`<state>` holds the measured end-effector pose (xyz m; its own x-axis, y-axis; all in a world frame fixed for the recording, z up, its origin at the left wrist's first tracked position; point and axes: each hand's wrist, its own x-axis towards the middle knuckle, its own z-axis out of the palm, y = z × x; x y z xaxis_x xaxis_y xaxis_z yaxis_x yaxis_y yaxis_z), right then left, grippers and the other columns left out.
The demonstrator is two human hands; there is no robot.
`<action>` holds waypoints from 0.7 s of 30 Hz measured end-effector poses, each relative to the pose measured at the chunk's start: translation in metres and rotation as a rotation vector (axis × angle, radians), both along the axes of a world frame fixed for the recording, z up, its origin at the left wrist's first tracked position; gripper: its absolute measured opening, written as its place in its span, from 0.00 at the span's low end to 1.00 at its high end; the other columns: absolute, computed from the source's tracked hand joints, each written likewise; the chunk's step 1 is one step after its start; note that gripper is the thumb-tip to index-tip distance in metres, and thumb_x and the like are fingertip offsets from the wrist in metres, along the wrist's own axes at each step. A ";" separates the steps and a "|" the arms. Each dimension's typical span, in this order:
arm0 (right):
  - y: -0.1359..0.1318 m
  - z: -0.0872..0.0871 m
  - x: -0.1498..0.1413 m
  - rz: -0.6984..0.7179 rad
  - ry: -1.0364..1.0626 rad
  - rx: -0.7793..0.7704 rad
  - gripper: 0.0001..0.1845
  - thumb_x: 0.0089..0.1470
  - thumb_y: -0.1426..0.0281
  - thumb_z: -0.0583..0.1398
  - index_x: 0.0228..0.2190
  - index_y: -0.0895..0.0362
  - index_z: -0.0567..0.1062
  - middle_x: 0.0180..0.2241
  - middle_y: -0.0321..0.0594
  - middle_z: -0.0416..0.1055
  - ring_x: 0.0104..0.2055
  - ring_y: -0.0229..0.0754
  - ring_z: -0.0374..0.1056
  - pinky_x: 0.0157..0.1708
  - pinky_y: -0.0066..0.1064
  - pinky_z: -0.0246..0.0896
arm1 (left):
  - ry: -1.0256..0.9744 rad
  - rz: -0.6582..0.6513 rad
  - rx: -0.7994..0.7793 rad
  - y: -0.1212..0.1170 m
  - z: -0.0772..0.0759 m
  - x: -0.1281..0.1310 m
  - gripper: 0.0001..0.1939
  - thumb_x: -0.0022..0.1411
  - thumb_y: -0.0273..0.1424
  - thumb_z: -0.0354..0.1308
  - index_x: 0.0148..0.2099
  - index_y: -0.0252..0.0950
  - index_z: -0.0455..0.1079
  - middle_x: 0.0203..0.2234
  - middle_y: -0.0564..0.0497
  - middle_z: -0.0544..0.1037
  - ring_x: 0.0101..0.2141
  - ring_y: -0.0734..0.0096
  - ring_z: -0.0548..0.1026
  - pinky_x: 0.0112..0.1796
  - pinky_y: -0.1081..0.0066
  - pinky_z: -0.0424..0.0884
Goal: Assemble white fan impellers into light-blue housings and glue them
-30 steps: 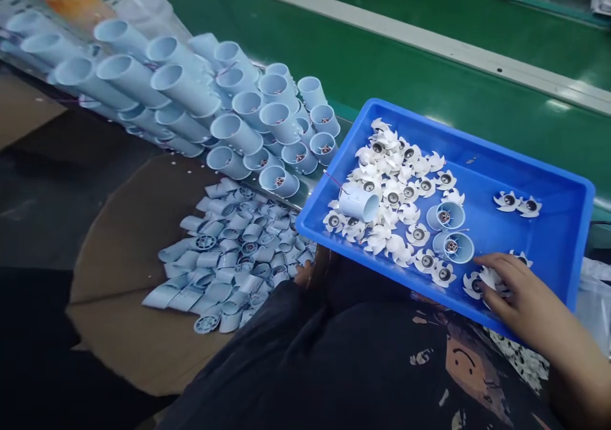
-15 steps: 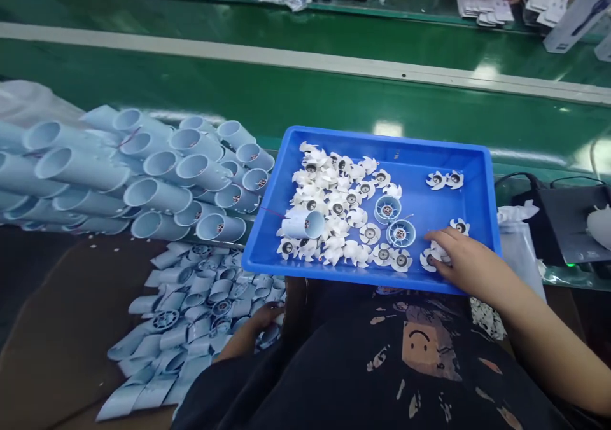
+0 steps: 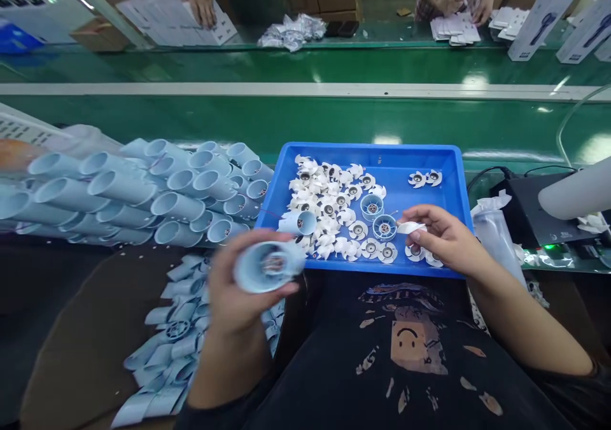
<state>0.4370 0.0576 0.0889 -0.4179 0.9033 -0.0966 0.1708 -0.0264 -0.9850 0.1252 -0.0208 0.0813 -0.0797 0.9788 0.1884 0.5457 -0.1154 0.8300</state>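
My left hand (image 3: 235, 293) is wrapped round a light blue tube housing (image 3: 267, 266) with its open end towards me, held in front of the blue tray (image 3: 452, 182). My right hand (image 3: 442, 236) pinches a white fan blade (image 3: 411, 228) just above the tray's near right part. In the tray lie several white fan blades (image 3: 329, 210) and three light blue housings (image 3: 372, 206), one on its side.
A stack of light blue tubes (image 3: 124, 191) lies on its side at the left. Short blue shells (image 3: 176, 334) are heaped on brown cardboard below it. A green conveyor belt (image 3: 305, 115) runs behind. Other people's hands (image 3: 200, 0) handle papers beyond it. A black device (image 3: 529, 210) sits at the right.
My left hand has come up from the heap of shells holding a blue housing. My right hand has lifted a white fan blade off the tray floor. The view has tilted upwards.
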 end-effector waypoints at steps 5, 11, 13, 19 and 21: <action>-0.014 0.008 -0.012 -0.086 0.086 0.447 0.14 0.59 0.63 0.56 0.46 0.51 0.71 0.47 0.41 0.74 0.48 0.42 0.71 0.49 0.41 0.68 | 0.043 -0.495 0.045 0.045 0.008 0.087 0.24 0.49 0.39 0.66 0.49 0.40 0.70 0.46 0.45 0.77 0.49 0.53 0.74 0.52 0.53 0.69; -0.018 0.006 -0.002 -0.119 -0.362 1.084 0.17 0.62 0.71 0.54 0.52 0.54 0.69 0.51 0.43 0.73 0.53 0.44 0.67 0.51 0.42 0.62 | -0.739 -0.627 -0.262 0.054 -0.008 0.116 0.40 0.45 0.60 0.59 0.54 0.39 0.65 0.40 0.43 0.79 0.41 0.50 0.78 0.40 0.55 0.75; -0.021 0.005 0.002 -0.143 -0.508 1.132 0.17 0.61 0.69 0.55 0.52 0.54 0.70 0.52 0.45 0.71 0.54 0.47 0.64 0.52 0.44 0.60 | -0.865 -0.574 -0.350 0.055 -0.008 0.116 0.41 0.44 0.62 0.56 0.53 0.40 0.66 0.38 0.43 0.80 0.40 0.48 0.79 0.39 0.53 0.75; -0.030 0.008 -0.001 -0.063 -0.787 1.068 0.15 0.61 0.72 0.55 0.47 0.54 0.75 0.44 0.44 0.74 0.43 0.47 0.67 0.44 0.42 0.59 | -0.907 -0.447 -0.440 0.054 -0.007 0.116 0.38 0.43 0.58 0.61 0.49 0.38 0.68 0.40 0.41 0.79 0.41 0.50 0.79 0.38 0.57 0.76; -0.028 0.010 -0.004 -0.077 -0.814 1.025 0.13 0.61 0.71 0.55 0.45 0.57 0.75 0.41 0.44 0.75 0.40 0.46 0.69 0.41 0.40 0.59 | -0.866 -0.449 -0.436 0.051 -0.007 0.116 0.38 0.41 0.57 0.65 0.49 0.37 0.68 0.41 0.42 0.79 0.40 0.53 0.79 0.38 0.60 0.76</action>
<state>0.4335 0.0292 0.0990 -0.5108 0.7356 0.4449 0.7541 0.6319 -0.1791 0.2409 0.0303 0.0742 0.3661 0.9210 -0.1330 -0.2678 0.2412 0.9328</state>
